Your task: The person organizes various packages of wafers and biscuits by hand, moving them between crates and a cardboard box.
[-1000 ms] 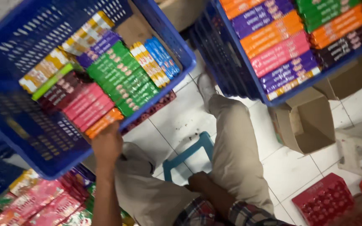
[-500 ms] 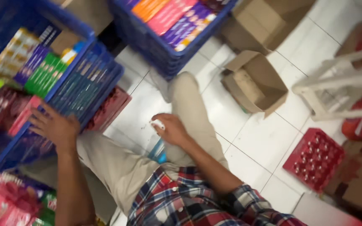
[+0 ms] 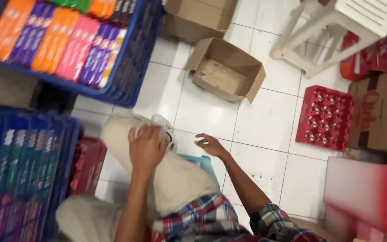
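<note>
My left hand (image 3: 146,149) lies on my folded leg in beige trousers (image 3: 175,179), fingers spread over the cloth just beside a white shoe (image 3: 163,124). It holds nothing. Off to the right, my right hand (image 3: 209,144) hovers with loose, parted fingers over the white tiled floor (image 3: 256,130) and the corner of a light blue stool (image 3: 202,162). Its arm wears a plaid sleeve (image 3: 269,217). An open, empty cardboard box (image 3: 225,71) sits on the floor beyond both hands.
A blue basket (image 3: 131,58) of colourful flat packets stands at the top left, another blue basket (image 3: 27,170) at the left. A red crate (image 3: 324,117), cardboard cartons (image 3: 381,112), a white plastic stool (image 3: 332,31) and a red box (image 3: 368,197) fill the right.
The view has swung to the right. My left hand came off the blue basket's edge onto my leg. My right hand left the knee and moved right over the floor.
</note>
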